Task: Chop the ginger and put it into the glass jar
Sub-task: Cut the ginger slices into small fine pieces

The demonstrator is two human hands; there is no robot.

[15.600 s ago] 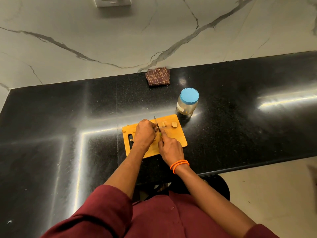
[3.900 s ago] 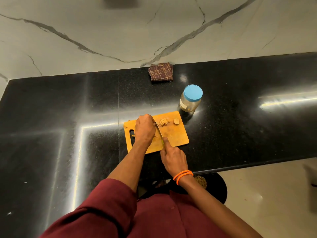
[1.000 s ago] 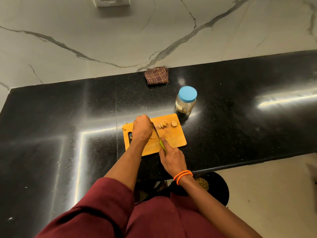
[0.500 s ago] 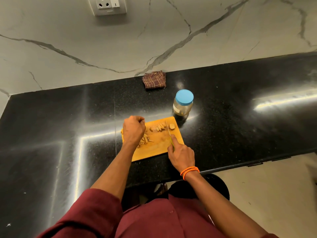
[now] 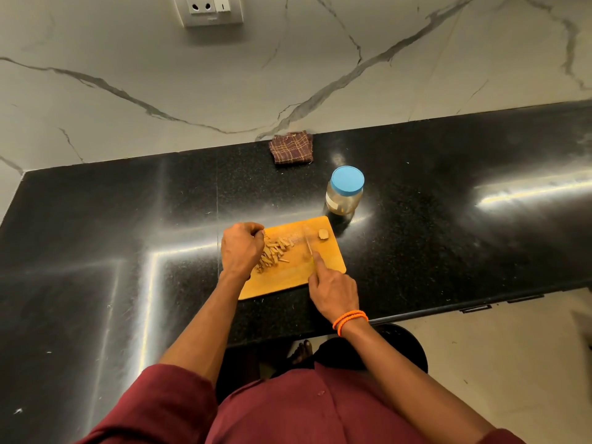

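Note:
An orange cutting board (image 5: 330, 264) lies on the black counter. A heap of ginger strips (image 5: 272, 253) sits on its left half, and one uncut ginger end piece (image 5: 323, 234) lies near the far right corner. My left hand (image 5: 241, 248) rests curled at the board's left edge, beside the strips; whether it pinches any is unclear. My right hand (image 5: 333, 290) grips a knife (image 5: 308, 245), index finger along its spine, the blade pointing away between the strips and the end piece. The glass jar (image 5: 344, 195) with a blue lid stands upright just beyond the board, lid on.
A folded brown checked cloth (image 5: 291, 147) lies against the marble wall behind the jar. A wall socket (image 5: 208, 8) is above. The counter's front edge (image 5: 480, 307) runs close to my right wrist; a dark round stool (image 5: 400, 347) is below it.
My left hand has drawn back to the board's left edge, uncovering the heap of cut strips. The knife has shifted right, away from the heap. The camera has tilted up.

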